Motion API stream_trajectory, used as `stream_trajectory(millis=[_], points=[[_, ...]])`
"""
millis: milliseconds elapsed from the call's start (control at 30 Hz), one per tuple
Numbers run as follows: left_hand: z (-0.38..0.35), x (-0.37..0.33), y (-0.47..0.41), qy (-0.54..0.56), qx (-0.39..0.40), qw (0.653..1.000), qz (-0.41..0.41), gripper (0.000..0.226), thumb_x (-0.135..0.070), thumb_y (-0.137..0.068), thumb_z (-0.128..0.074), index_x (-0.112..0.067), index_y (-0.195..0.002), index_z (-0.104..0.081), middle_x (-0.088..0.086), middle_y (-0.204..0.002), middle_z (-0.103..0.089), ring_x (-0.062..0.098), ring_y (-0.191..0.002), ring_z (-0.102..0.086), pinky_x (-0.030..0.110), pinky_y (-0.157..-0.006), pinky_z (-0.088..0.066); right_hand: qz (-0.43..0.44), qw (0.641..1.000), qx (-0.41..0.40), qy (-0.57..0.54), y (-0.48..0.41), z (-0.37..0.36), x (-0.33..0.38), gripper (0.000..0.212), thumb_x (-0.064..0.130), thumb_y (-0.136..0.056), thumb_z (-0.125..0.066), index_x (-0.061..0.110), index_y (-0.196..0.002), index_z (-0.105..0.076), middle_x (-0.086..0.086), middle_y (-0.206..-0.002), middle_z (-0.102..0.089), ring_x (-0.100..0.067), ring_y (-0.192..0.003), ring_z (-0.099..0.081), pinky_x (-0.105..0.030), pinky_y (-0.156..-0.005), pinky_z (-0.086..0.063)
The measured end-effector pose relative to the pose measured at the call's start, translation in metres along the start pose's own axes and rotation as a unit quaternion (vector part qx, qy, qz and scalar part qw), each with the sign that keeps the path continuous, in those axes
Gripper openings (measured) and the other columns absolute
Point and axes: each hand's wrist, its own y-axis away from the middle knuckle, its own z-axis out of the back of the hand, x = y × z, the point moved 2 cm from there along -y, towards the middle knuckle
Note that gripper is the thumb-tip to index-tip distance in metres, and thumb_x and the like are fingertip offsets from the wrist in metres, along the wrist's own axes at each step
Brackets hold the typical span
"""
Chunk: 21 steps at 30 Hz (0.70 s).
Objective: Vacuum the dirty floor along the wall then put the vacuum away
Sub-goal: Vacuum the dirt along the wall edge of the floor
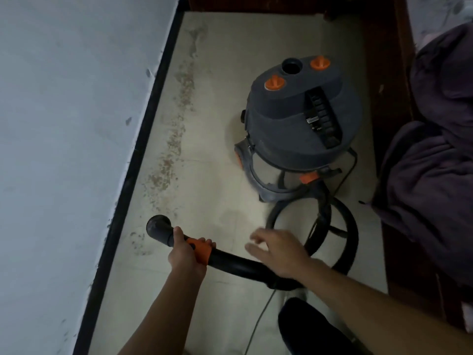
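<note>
My left hand (188,254) grips the hose handle (201,253) at lower centre; my right hand (279,252), fingers spread, hovers over the hose (240,265) below the vacuum (299,124).

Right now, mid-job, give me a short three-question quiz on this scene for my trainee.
1. True or false: the left hand grips the hose handle.
2. The dirt strip lies: A) beside the black baseboard, B) under the vacuum canister, C) on the bedding.
3. What is the right hand holding?

Key: 1 true; 2 A; 3 nothing, its fingers are spread open above the hose.
</note>
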Motion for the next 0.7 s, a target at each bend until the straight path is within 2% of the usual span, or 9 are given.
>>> stream_trajectory(millis=[67, 167, 267, 367, 433, 500, 600, 700], points=[[0.038, -0.012, -0.009, 0.004, -0.013, 1.0, -0.005, 0.047, -0.047, -0.088, -0.065, -0.012, -0.114, -0.046, 0.015, -0.08, -0.056, 0.027, -0.059, -0.057, 0.039, -0.05, -0.052, -0.021, 0.996, 0.07, -0.041, 0.023, -0.049, 0.02, 0.034, 0.053, -0.093, -0.047, 0.028, -0.104, -0.068, 0.004, -0.101, -0.072, -0.021, -0.095, -0.066, -0.034, -0.084, -0.05], [0.1, -0.029, -0.027, 0.014, -0.023, 1.0, 0.007, 0.047, -0.046, -0.089, -0.065, -0.012, -0.115, -0.045, 0.016, -0.082, -0.056, 0.027, -0.06, -0.056, 0.041, -0.052, -0.052, -0.016, 0.994, 0.103, -0.044, 0.046, -0.108, 0.048, 0.039, 0.061, -0.085, -0.05, 0.033, -0.107, -0.064, 0.01, -0.094, -0.071, -0.012, -0.086, -0.065, -0.03, -0.076, -0.051], [0.164, -0.038, -0.049, 0.023, -0.006, 0.999, 0.032, 0.046, -0.044, -0.091, -0.062, -0.013, -0.117, -0.041, 0.018, -0.087, -0.056, 0.029, -0.065, -0.058, 0.045, -0.056, -0.052, 0.033, 0.99, 0.119, 0.067, 0.058, -0.176, 0.077, 0.045, 0.055, -0.08, -0.059, 0.03, -0.117, -0.058, 0.007, -0.102, -0.068, -0.014, -0.088, -0.062, -0.027, -0.071, -0.044], [0.217, -0.044, -0.068, 0.011, 0.059, 0.997, 0.056, 0.043, -0.041, -0.093, -0.058, -0.009, -0.119, -0.043, 0.02, -0.094, -0.057, 0.031, -0.074, -0.06, 0.05, -0.069, -0.054, 0.046, 0.984, 0.078, 0.155, 0.065, -0.242, 0.098, 0.035, 0.039, -0.087, -0.057, 0.02, -0.116, -0.057, -0.001, -0.101, -0.068, -0.021, -0.087, -0.062, -0.028, -0.065, -0.034], [0.25, -0.047, -0.075, -0.036, 0.107, 0.991, 0.073, 0.046, -0.041, -0.096, -0.054, -0.005, -0.123, -0.048, 0.019, -0.1, -0.061, 0.032, -0.082, -0.062, 0.049, -0.076, -0.053, 0.013, 0.985, 0.065, 0.157, 0.072, -0.275, 0.105, 0.03, 0.034, -0.087, -0.058, 0.017, -0.111, -0.055, -0.002, -0.097, -0.067, -0.02, -0.082, -0.062, -0.027, -0.061, -0.034], [0.282, -0.051, -0.08, -0.128, 0.146, 0.977, 0.084, 0.05, -0.045, -0.097, -0.05, -0.004, -0.125, -0.05, 0.018, -0.106, -0.063, 0.033, -0.09, -0.064, 0.047, -0.081, -0.052, -0.041, 0.989, 0.048, 0.135, 0.083, -0.293, 0.102, 0.027, 0.031, -0.085, -0.061, 0.017, -0.107, -0.054, -0.001, -0.093, -0.067, -0.02, -0.08, -0.062, -0.027, -0.059, -0.035], [0.33, -0.061, -0.083, -0.21, 0.138, 0.965, 0.069, 0.048, -0.046, -0.096, -0.051, -0.005, -0.122, -0.048, 0.02, -0.111, -0.062, 0.035, -0.097, -0.064, 0.043, -0.075, -0.053, -0.124, 0.985, 0.02, 0.121, 0.107, -0.298, 0.094, 0.025, 0.03, -0.083, -0.065, 0.016, -0.101, -0.055, 0.001, -0.081, -0.063, -0.021, -0.074, -0.063, -0.029, -0.058, -0.044], [0.369, -0.069, -0.082, -0.205, 0.118, 0.97, 0.058, 0.044, -0.041, -0.097, -0.051, -0.004, -0.121, -0.049, 0.02, -0.106, -0.063, 0.034, -0.092, -0.065, 0.041, -0.07, -0.052, -0.186, 0.97, 0.0, 0.157, 0.133, -0.291, 0.085, 0.024, 0.034, -0.08, -0.066, 0.021, -0.097, -0.054, 0.005, -0.074, -0.057, -0.021, -0.071, -0.061, -0.028, -0.056, -0.039]])
